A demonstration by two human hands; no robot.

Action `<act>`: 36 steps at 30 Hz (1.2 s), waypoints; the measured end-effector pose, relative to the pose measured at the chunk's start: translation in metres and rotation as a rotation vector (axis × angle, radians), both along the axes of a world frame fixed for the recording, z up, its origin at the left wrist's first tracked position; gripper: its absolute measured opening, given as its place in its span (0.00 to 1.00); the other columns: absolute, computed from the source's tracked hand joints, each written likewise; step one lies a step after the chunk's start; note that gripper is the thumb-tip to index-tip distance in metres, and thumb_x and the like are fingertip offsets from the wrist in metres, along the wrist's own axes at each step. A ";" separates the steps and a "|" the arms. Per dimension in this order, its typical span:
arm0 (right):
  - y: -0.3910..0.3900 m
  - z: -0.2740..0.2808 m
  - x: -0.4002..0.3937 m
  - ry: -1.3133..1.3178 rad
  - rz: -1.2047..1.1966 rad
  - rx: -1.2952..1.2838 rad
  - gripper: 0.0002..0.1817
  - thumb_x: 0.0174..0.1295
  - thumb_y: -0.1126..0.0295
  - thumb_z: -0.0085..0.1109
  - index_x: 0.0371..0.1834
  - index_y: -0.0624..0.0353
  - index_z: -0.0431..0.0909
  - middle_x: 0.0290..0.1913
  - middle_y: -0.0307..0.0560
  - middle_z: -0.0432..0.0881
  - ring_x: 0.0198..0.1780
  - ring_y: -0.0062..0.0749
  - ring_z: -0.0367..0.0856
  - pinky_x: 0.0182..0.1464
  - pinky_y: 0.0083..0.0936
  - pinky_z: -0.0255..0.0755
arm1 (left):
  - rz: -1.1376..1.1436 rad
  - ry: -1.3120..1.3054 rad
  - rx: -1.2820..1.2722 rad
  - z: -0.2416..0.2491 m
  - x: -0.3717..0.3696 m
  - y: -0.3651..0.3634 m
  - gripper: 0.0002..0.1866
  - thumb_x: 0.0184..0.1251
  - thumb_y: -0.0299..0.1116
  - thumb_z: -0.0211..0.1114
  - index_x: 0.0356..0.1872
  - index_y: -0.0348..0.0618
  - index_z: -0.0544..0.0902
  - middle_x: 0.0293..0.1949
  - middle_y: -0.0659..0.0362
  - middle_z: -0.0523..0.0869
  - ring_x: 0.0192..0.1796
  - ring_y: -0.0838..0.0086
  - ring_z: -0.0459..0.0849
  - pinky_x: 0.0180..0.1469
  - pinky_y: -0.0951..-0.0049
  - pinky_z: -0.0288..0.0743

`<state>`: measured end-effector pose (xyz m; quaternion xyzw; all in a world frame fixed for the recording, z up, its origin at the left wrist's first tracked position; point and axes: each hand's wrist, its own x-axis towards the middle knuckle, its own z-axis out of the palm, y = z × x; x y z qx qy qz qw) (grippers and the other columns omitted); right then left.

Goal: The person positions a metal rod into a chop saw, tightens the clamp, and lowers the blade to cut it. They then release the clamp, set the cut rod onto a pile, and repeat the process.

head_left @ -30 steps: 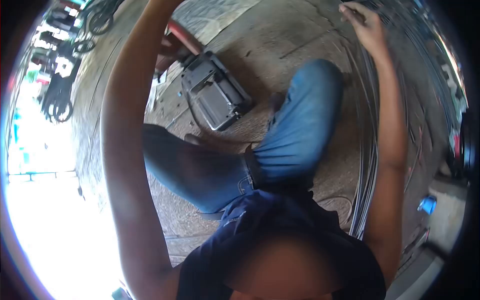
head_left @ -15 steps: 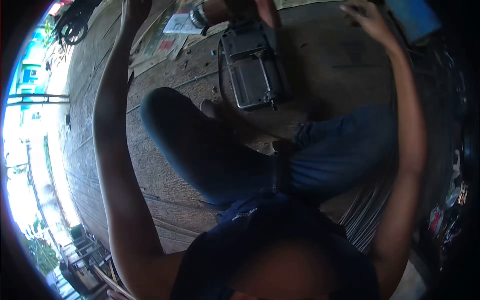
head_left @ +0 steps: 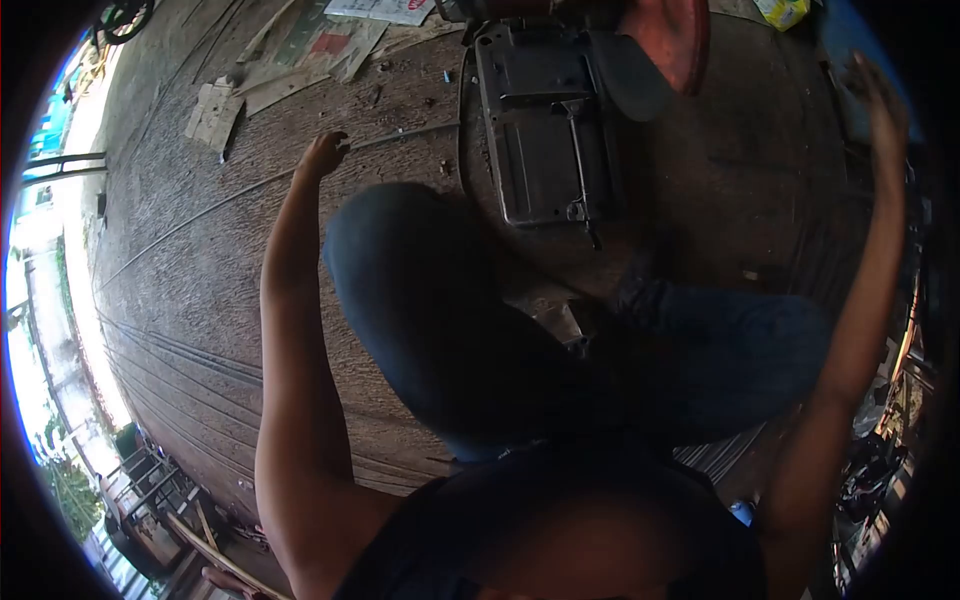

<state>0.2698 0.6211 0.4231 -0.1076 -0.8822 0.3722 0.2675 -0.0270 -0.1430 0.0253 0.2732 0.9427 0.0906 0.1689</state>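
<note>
A cut-off saw stands on the floor ahead of my crossed legs. Its dark metal base (head_left: 540,160) carries a clamp screw (head_left: 582,160), with the grey disc (head_left: 632,80) and red guard (head_left: 683,40) above. My left hand (head_left: 324,156) hovers to the left of my left knee, apart from the saw, with bent fingers a little apart and nothing visible in them. Out at the far right, my right hand (head_left: 878,100) is raised with fingers extended, overlapping a blue surface (head_left: 845,50) in this view.
Flattened cardboard and paper (head_left: 310,60) lie at the upper left. A cable runs along the saw base's left side. Thin rods (head_left: 725,450) lie near my right hip. A yellow-green packet (head_left: 783,12) sits at the top right. Assorted clutter (head_left: 870,475) fills the right edge.
The view has shifted, showing more of the saw's disc and guard. My left hand has come down from the top edge to beside my knee. My right hand has moved outward to the right.
</note>
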 end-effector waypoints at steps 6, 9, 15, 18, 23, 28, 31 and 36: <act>0.041 -0.066 0.027 -0.250 -0.349 -0.326 0.22 0.70 0.60 0.54 0.61 0.62 0.77 0.56 0.50 0.82 0.56 0.36 0.82 0.62 0.31 0.73 | -0.010 0.015 -0.051 -0.068 0.018 0.019 0.26 0.67 0.37 0.64 0.66 0.47 0.73 0.65 0.48 0.74 0.65 0.52 0.74 0.63 0.56 0.73; 0.033 -0.072 0.024 -0.336 -0.338 -0.374 0.22 0.71 0.61 0.53 0.61 0.63 0.76 0.57 0.53 0.81 0.57 0.38 0.81 0.62 0.32 0.73 | 0.005 0.091 -0.043 -0.079 0.022 0.027 0.24 0.66 0.37 0.65 0.63 0.50 0.76 0.61 0.50 0.78 0.62 0.52 0.77 0.58 0.56 0.76; 0.034 -0.085 0.033 -0.458 -0.316 -0.287 0.24 0.69 0.59 0.57 0.61 0.64 0.76 0.56 0.52 0.81 0.54 0.36 0.82 0.61 0.31 0.74 | -0.037 0.105 -0.062 -0.077 0.008 0.031 0.08 0.67 0.30 0.59 0.44 0.47 0.83 0.45 0.51 0.84 0.49 0.51 0.83 0.49 0.54 0.77; 0.046 -0.084 0.043 -0.472 -0.304 -0.254 0.25 0.69 0.57 0.56 0.63 0.63 0.75 0.54 0.51 0.82 0.54 0.34 0.82 0.62 0.30 0.72 | -0.119 0.180 0.045 -0.055 0.012 0.028 0.08 0.66 0.27 0.56 0.41 0.46 0.82 0.42 0.51 0.84 0.46 0.51 0.83 0.45 0.53 0.78; 0.088 -0.097 0.064 -0.491 -0.217 -0.154 0.26 0.69 0.55 0.57 0.63 0.61 0.75 0.55 0.50 0.82 0.56 0.33 0.81 0.62 0.29 0.72 | -0.241 0.240 0.112 -0.009 0.031 0.021 0.07 0.64 0.26 0.57 0.41 0.43 0.81 0.38 0.52 0.83 0.44 0.54 0.84 0.43 0.56 0.79; 0.090 -0.090 0.059 -0.483 -0.134 -0.134 0.29 0.68 0.50 0.54 0.64 0.59 0.74 0.61 0.51 0.77 0.60 0.38 0.78 0.65 0.35 0.69 | -0.279 0.238 0.155 -0.006 0.033 0.036 0.08 0.63 0.24 0.58 0.41 0.44 0.81 0.38 0.53 0.83 0.43 0.54 0.84 0.41 0.56 0.79; 0.074 -0.083 0.056 -0.584 -0.179 -0.108 0.28 0.69 0.51 0.54 0.64 0.60 0.74 0.62 0.51 0.77 0.61 0.39 0.78 0.65 0.35 0.70 | -0.264 0.242 0.105 -0.021 0.025 0.046 0.08 0.63 0.25 0.58 0.42 0.44 0.81 0.38 0.53 0.83 0.43 0.54 0.84 0.41 0.56 0.79; 0.105 -0.100 0.063 -0.546 -0.059 -0.084 0.37 0.65 0.43 0.54 0.66 0.63 0.71 0.65 0.51 0.75 0.61 0.40 0.78 0.64 0.36 0.70 | -0.259 0.218 0.096 -0.006 0.042 0.055 0.08 0.62 0.25 0.59 0.41 0.45 0.81 0.37 0.54 0.82 0.42 0.55 0.84 0.40 0.57 0.80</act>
